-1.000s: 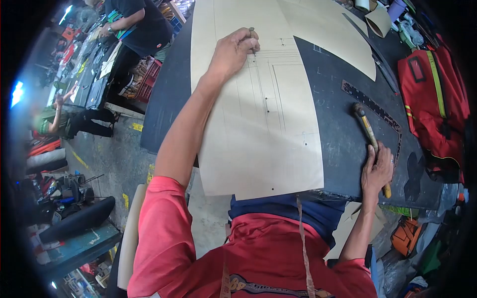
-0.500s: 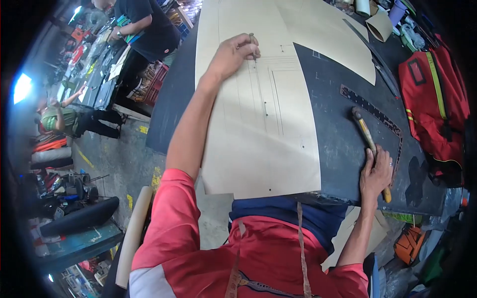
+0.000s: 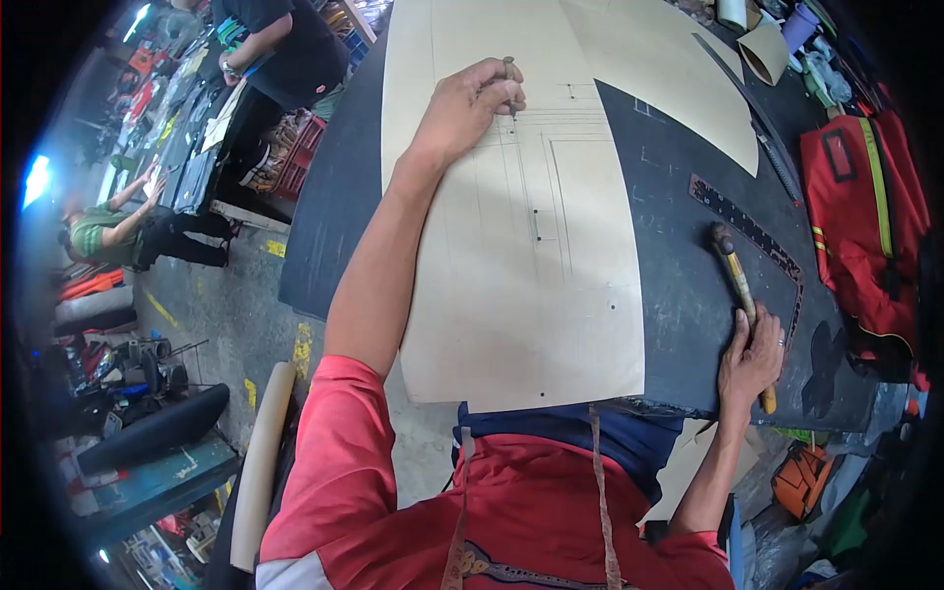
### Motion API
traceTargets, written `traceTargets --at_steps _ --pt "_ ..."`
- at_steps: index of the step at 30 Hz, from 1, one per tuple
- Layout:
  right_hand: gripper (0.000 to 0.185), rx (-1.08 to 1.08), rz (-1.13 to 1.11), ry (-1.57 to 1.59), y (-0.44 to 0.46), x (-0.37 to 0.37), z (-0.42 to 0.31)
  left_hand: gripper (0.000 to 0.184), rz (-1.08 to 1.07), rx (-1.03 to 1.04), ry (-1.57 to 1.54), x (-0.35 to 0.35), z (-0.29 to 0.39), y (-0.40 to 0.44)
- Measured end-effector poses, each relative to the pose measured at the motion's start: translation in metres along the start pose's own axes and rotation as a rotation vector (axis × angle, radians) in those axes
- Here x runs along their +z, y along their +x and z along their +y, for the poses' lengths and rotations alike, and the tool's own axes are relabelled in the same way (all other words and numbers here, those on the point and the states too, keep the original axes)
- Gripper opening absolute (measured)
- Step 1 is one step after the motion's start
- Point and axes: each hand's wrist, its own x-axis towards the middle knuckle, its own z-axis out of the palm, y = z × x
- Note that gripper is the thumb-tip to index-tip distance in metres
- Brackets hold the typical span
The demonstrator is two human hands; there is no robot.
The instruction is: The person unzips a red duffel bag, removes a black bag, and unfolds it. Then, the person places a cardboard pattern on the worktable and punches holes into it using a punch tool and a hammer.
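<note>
Near the top of a large beige paper sheet (image 3: 521,334) my left hand (image 3: 470,110) grips a short metal punch (image 3: 509,67), held upright with its lower end at the paper. Pencil lines and several small dark holes mark the sheet. To the right, my right hand (image 3: 752,362) is wrapped round the handle of a hammer (image 3: 737,275) that lies over the dark tabletop (image 3: 674,305), its head pointing away from me. Beside the hammer lies a dark L-shaped ruler (image 3: 747,228).
A red bag (image 3: 855,236) lies at the right edge. A second beige sheet (image 3: 669,79) and a long dark ruler (image 3: 777,157) are at the upper right. Two people, one in a dark shirt (image 3: 285,59) and one in green (image 3: 103,231), stand at the left.
The view has shifted slightly, so the table and sheet sit a little differently in it. Both hands keep their grips; the punch and hammer stay in about the same places.
</note>
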Motion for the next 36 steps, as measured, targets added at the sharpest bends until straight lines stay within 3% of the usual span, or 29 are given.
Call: traceTargets --at_steps 36 --pt "0.023 0.009 -0.016 -0.009 -0.0004 0.0002 0.0012 0.020 0.010 0.023 0.006 -0.0001 0.0015 -0.0006"
